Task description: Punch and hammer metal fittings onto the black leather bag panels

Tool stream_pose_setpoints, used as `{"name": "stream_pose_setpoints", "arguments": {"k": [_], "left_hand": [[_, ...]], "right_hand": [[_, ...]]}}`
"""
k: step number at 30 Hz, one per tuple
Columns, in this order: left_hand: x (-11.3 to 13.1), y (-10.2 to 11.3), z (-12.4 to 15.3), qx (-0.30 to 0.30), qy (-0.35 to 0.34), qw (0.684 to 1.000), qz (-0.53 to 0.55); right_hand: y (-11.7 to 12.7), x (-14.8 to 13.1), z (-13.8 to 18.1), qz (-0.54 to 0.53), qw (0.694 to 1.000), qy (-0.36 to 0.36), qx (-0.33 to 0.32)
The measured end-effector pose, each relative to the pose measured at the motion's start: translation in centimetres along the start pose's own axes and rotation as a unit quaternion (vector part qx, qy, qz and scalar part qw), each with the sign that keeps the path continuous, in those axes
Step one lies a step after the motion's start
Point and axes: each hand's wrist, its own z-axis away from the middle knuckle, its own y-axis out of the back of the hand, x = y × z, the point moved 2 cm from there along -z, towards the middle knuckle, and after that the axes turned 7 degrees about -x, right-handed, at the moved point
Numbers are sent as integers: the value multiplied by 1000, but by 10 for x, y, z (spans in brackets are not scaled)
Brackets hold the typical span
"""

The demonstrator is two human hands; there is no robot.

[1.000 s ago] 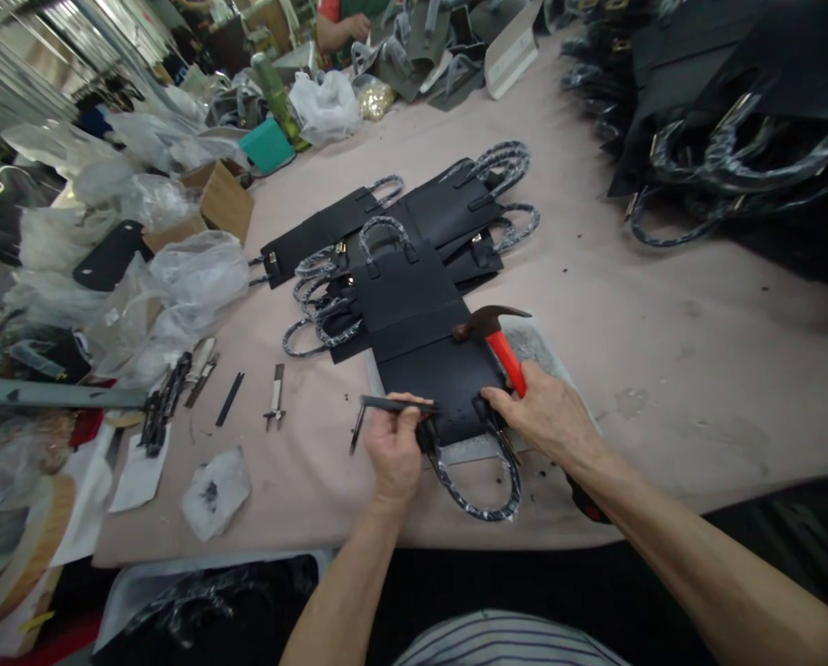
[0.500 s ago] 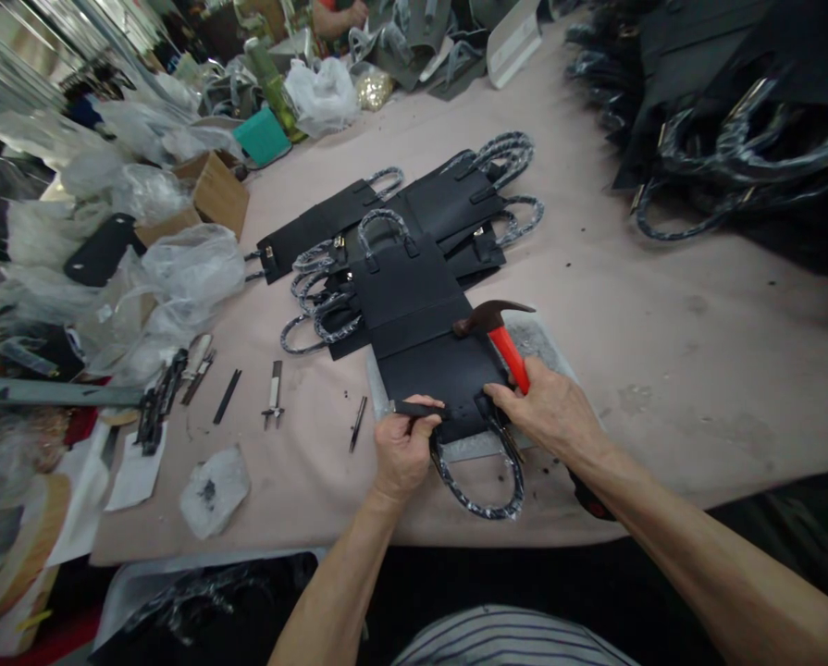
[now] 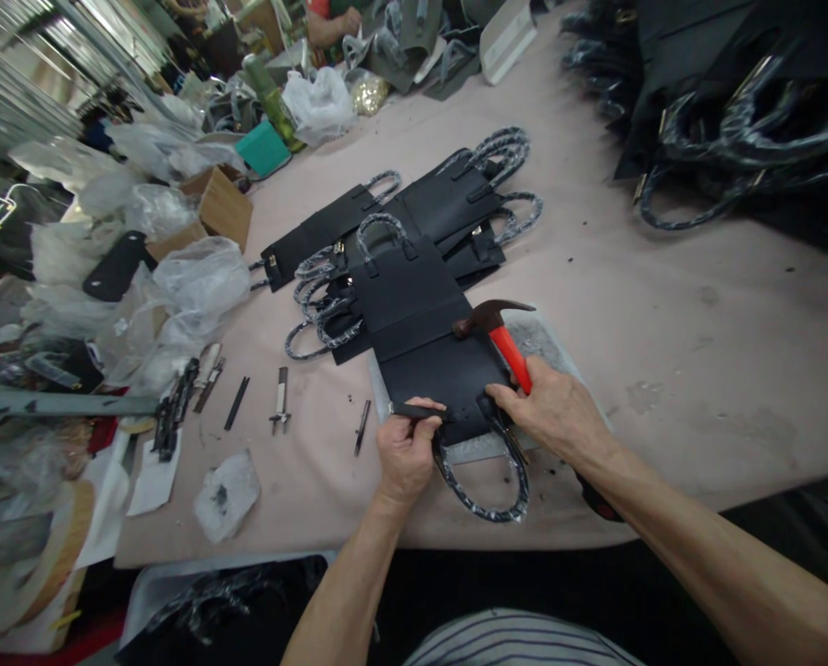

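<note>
A black bag panel (image 3: 431, 370) with a plastic-wrapped loop handle (image 3: 487, 513) lies in front of me, its near part over a pale stone-like slab (image 3: 559, 356). Between the thumb and fingers of my left hand (image 3: 406, 453) is a dark narrow bar (image 3: 410, 410), held low over the panel's near left part; its exact kind is unclear. My right hand (image 3: 556, 412) grips a hammer (image 3: 507, 356) by its red handle, the dark claw head above the panel. The thumb and fingertips of that hand also touch the panel near the handle's right end.
More black panels with wrapped handles (image 3: 448, 199) overlap behind. A large dark stack (image 3: 719, 120) stands at right. Dividers (image 3: 281, 402), a thin pen-like tool (image 3: 362, 427) and a plastic bag (image 3: 226, 495) lie left. Another person's arm (image 3: 330, 28) shows at the back.
The view has shifted slightly, so things on the left appear a little further right. Both hands, the bar and the hammer hold nearly the same pose over the panel.
</note>
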Motion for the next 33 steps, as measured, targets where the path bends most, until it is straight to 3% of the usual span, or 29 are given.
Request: {"name": "stream_pose_setpoints", "arguments": {"k": [4,15,22,33], "left_hand": [[5,-3,-1,40,16,998,50],[9,-13,4,133,40,990,25],[5,0,15,59,52,994,73],[3,-5,8,28,32,996,80]], "right_hand": [[0,0,-1,5,1000,1,-7],[-1,0,0,8,1000,6,3],[0,0,0,9,1000,5,1],[-1,0,0,7,1000,-2,4]]}}
